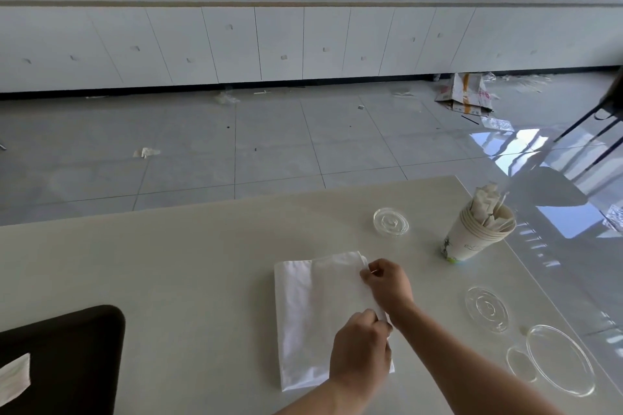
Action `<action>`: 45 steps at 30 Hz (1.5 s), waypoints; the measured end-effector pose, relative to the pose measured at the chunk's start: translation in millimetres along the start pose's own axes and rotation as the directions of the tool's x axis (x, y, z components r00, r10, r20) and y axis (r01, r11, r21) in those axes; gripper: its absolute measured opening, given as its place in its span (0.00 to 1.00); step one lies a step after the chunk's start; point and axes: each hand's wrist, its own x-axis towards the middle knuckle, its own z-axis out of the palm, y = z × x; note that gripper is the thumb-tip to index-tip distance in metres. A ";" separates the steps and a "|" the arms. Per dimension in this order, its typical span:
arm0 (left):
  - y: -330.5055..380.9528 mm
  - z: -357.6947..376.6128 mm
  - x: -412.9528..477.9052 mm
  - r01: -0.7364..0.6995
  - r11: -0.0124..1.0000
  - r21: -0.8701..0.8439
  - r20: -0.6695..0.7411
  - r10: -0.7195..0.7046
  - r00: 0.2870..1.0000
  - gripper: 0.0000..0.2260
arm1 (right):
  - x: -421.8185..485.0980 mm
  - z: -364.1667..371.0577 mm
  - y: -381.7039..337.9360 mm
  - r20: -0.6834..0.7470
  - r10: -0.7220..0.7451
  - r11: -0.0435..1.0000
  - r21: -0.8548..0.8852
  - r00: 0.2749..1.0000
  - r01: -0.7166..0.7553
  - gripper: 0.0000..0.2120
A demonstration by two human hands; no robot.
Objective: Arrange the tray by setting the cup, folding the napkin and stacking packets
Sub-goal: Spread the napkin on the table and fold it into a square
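Note:
A white napkin (303, 307) lies flat on the pale table (168, 263) in front of me. My right hand (387, 283) pinches its right edge near the far corner, where the edge is lifted and curled over. My left hand (360, 347) grips the same edge closer to me. A black tray (67, 347) sits at the lower left with a white folded paper (13, 377) on it. A stack of paper cups (472, 239) with paper packets (488, 205) sticking out of the top one stands at the right.
Clear plastic lids lie on the right half of the table: one small (391, 222), one medium (485, 308), one large (559, 359). Beyond the table's far edge is tiled floor with litter, then a white cabinet counter (303, 0) piled with clutter.

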 end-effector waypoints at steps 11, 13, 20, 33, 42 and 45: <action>-37.6 6.1 -9.0 0.028 0.996 -0.084 0.016 -0.027 1.000 0.09 | -2.3 3.1 9.4 0.012 -0.047 0.976 -0.211 0.999 0.049 0.09; -61.2 -1.6 -8.7 -0.001 1.000 -0.029 -0.107 -0.002 0.994 0.08 | -4.5 4.4 12.6 0.040 -0.071 0.951 -0.298 0.997 0.080 0.17; -147.7 -17.2 6.4 0.087 0.943 0.322 -0.018 -0.085 0.996 0.32 | -33.7 12.8 29.9 0.073 -0.363 0.773 -0.532 0.929 0.344 0.27; -159.7 8.1 11.2 0.192 0.956 0.221 0.058 -0.210 0.976 0.34 | -74.7 2.7 36.7 -0.030 -0.167 0.886 -0.442 0.986 0.137 0.23; -156.8 15.5 11.6 0.185 0.940 0.286 0.085 -0.217 0.972 0.36 | -98.1 -2.3 37.5 -0.062 -0.056 0.990 -0.136 0.996 0.047 0.16; -157.2 18.7 10.9 0.183 0.927 0.327 0.103 -0.227 0.968 0.37 | -103.6 2.7 45.1 -0.036 -0.020 0.981 -0.193 0.999 0.013 0.16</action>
